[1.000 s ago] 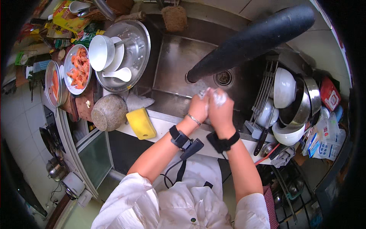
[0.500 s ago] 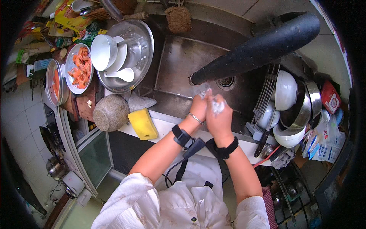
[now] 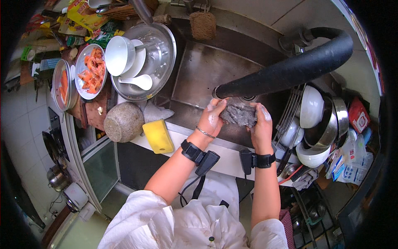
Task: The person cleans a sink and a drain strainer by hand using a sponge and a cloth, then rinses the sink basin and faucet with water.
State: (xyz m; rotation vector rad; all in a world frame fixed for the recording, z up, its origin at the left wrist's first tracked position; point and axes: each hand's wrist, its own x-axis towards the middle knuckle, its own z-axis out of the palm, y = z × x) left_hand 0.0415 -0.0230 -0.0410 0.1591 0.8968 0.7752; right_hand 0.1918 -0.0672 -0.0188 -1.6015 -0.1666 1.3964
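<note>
Over the near side of the metal sink [image 3: 203, 68], my left hand [image 3: 210, 118] and my right hand [image 3: 262, 126] hold a crumpled, wet-looking grey cloth [image 3: 239, 114] between them. The left fingers grip its left end, and the right hand has its right end. White suds cling to both hands. Just above the left fingertips ends a thick black tap spout [image 3: 286, 64]. A yellow sponge [image 3: 158, 136] lies on the counter edge, left of my left wrist. Beside it are a speckled stone-like pot [image 3: 123, 122] and another grey cloth [image 3: 157, 113].
A steel basin [image 3: 163, 50] holds a white bowl [image 3: 119, 55] and a white spoon [image 3: 141, 82]. Farther left stands a plate of orange shrimp [image 3: 93, 72]. White bowls [image 3: 311, 107] and pans crowd a rack at the right. A brown scrubber [image 3: 202, 25] hangs behind the sink.
My hands were pressed together with suds under the spout. They are now apart, with the grey cloth visible between them. The view has shifted slightly.
</note>
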